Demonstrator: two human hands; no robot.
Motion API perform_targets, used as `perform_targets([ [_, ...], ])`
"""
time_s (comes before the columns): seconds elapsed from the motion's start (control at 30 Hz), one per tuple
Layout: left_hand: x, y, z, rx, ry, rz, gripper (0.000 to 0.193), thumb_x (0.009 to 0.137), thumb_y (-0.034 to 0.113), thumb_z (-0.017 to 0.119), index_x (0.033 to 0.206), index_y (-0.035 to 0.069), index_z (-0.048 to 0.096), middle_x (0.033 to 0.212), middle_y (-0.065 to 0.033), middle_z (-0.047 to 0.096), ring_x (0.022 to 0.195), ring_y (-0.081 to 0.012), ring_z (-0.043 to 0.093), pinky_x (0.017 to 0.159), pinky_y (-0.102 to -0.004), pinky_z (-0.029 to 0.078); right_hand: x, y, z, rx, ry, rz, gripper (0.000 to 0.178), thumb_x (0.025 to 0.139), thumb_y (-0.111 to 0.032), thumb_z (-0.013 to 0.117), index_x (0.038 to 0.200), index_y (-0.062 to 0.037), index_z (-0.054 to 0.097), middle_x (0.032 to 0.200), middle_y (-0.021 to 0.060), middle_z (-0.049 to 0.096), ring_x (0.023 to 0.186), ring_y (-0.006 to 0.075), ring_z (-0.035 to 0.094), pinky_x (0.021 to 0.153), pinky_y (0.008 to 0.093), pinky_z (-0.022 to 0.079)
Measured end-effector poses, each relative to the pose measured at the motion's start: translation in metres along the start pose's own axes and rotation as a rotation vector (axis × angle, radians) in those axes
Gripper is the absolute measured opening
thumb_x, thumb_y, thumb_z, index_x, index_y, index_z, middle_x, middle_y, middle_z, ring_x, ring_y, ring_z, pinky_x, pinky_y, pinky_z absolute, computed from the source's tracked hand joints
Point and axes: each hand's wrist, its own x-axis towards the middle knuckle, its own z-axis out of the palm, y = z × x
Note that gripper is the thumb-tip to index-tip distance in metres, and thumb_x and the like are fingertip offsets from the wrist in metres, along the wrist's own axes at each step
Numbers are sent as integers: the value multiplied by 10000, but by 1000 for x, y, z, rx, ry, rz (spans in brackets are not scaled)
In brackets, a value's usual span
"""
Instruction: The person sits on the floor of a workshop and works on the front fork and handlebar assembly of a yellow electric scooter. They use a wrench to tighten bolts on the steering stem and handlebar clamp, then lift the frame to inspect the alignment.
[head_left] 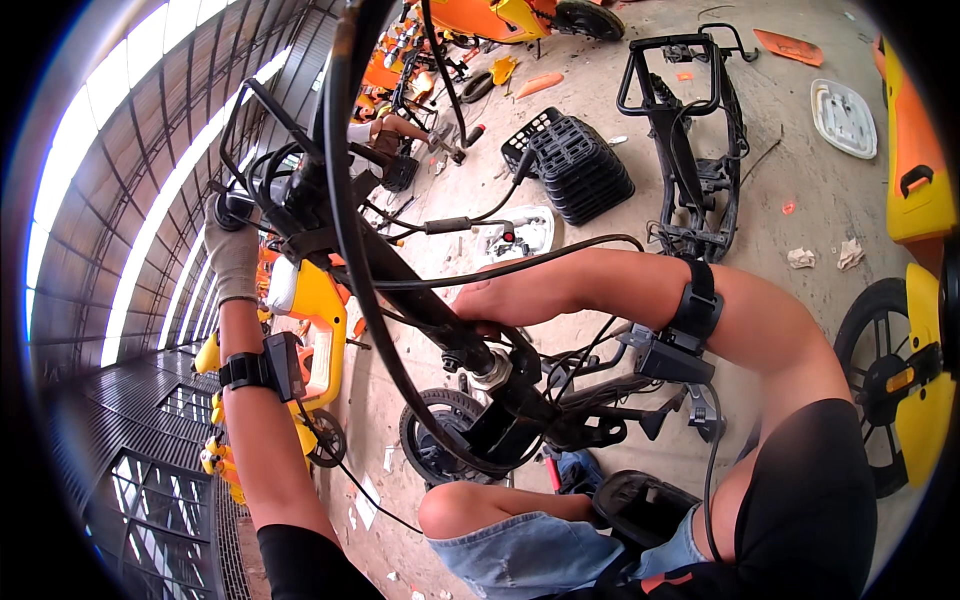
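Note:
In front of me stands a stripped black scooter frame (575, 410). Its long black steering column (400, 275) slants from the handlebar (272, 185) at upper left down to a silver nut (492, 372). My left hand (232, 262), in a pale glove, is closed around the handlebar's end by a round black part (235, 208). My right hand (500, 300) is closed at the lower part of the steering column, its fingertips partly hidden behind the tube. A black cable (347, 230) loops across the column, and further loose cables hang around it.
Black plastic crates (575, 165) and another stripped frame (695, 150) stand on the concrete floor. A white tray (843, 118) lies at right. Yellow scooters stand at left (322, 330) and right (915, 160). Further back, another person (395, 130) sits low among parts. Paper scraps (368, 500) litter the floor.

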Motion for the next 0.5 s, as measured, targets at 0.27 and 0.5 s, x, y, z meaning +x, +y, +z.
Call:
perform_targets([
  [0.27,-78,128,-31,-46,17,-139,548,887,281,651,1330,-11,514,1215,-196,609,1208,-273,540,991,-381,455,-5,2,3,143,63,12,341,1000,-283,349,817,-50,516,814,7,471,763,133,421,751,288,389],
  [0.5,-219,251,-15,-954,-457,-625,296,964,196,553,1131,-42,613,1012,-113,661,945,-170,605,899,-309,474,1,10,6,161,90,4,321,985,-251,353,891,-55,590,799,-4,485,745,131,426,726,298,381],
])
